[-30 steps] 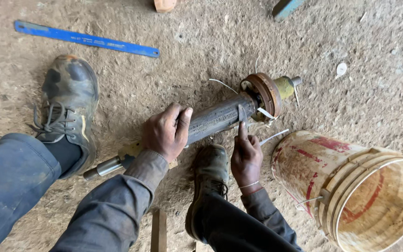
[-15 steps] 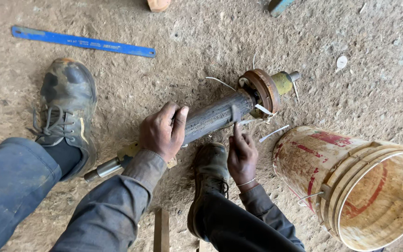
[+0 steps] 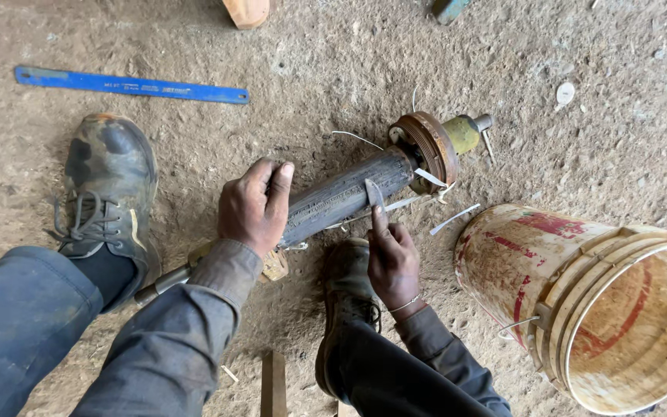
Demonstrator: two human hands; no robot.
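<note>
A dark cylindrical metal part lies slantwise on the dirt floor, with a rusty round flange and a yellowish shaft end at its far end and a thin rod at its near end. My left hand grips the cylinder's near portion. My right hand holds a small blade pressed against the cylinder's side near the flange. Thin white strips lie beside the flange.
A stained white and red bucket lies on its side at the right. A blue hacksaw blade lies on the ground at the far left. My shoes flank the cylinder. A wood strip sits near the bottom edge.
My right hand has shifted slightly along the cylinder with the blade. My left hand keeps its grip on the cylinder.
</note>
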